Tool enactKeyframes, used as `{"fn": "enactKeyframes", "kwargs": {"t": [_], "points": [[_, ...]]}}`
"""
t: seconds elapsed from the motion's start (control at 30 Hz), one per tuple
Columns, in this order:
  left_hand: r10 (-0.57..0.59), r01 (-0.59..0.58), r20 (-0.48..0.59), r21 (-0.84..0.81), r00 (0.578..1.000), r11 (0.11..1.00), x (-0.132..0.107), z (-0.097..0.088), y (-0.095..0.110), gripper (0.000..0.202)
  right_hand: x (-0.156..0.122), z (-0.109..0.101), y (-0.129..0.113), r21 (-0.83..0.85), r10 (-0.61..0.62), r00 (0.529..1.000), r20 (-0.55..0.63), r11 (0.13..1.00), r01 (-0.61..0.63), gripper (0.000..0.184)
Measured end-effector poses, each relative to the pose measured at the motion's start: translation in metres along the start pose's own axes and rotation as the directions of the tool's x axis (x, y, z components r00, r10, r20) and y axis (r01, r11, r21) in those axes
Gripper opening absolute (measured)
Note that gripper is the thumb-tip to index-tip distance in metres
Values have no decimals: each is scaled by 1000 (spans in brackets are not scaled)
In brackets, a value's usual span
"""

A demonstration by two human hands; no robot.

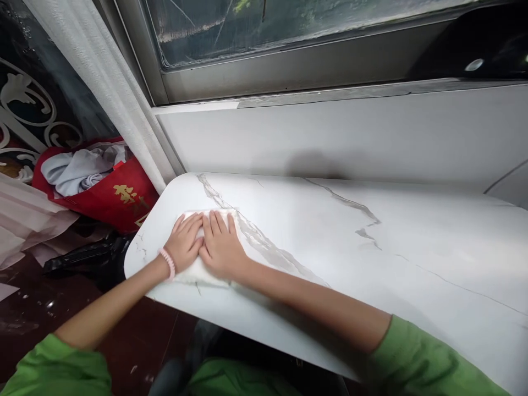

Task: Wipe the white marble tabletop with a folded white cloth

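A white cloth [202, 274] lies flat near the left end of a white marble-patterned table [280, 220]. My left hand [184, 243] rests flat on it, fingers stretched out, a pink coiled band around the wrist. Beside it, my right hand [223, 247] presses palm down on the same cloth with its fingers extended. The two thumbs meet or nearly touch at the middle. Much of the cloth is hidden under both hands; its edges show above and below them.
A red bag [111, 198] stuffed with pale fabric stands left of the table, by a white curtain [107, 82]. Black plastic [91, 256] lies below it. Behind the table are a white wall [247, 137] and a metal-framed window [289, 33]. A black object [487, 44] sits at upper right.
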State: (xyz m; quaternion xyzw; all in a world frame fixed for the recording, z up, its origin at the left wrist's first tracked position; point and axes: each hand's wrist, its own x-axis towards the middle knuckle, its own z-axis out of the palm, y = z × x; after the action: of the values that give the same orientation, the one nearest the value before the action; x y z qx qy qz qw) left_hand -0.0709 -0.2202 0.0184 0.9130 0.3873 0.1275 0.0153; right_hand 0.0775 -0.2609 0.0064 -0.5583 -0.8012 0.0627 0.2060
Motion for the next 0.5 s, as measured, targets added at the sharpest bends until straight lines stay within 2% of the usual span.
{"fn": "enactKeyframes", "kwargs": {"t": [0.17,0.3,0.4,0.5], "points": [[56,-56,58,-9,997,998,86,10,-63,45,81,11,37,-59,151,988,-23,987,-152,62],[146,-144,87,-22,986,989,146,20,-96,42,125,17,61,-67,272,959,-78,958,-278,61],[225,-222,98,-37,969,974,172,25,-113,43,143,20,71,-64,310,942,-133,945,-320,62],[257,-255,115,-28,960,966,183,24,-127,44,158,24,75,-61,304,939,-159,946,-317,62]]}}
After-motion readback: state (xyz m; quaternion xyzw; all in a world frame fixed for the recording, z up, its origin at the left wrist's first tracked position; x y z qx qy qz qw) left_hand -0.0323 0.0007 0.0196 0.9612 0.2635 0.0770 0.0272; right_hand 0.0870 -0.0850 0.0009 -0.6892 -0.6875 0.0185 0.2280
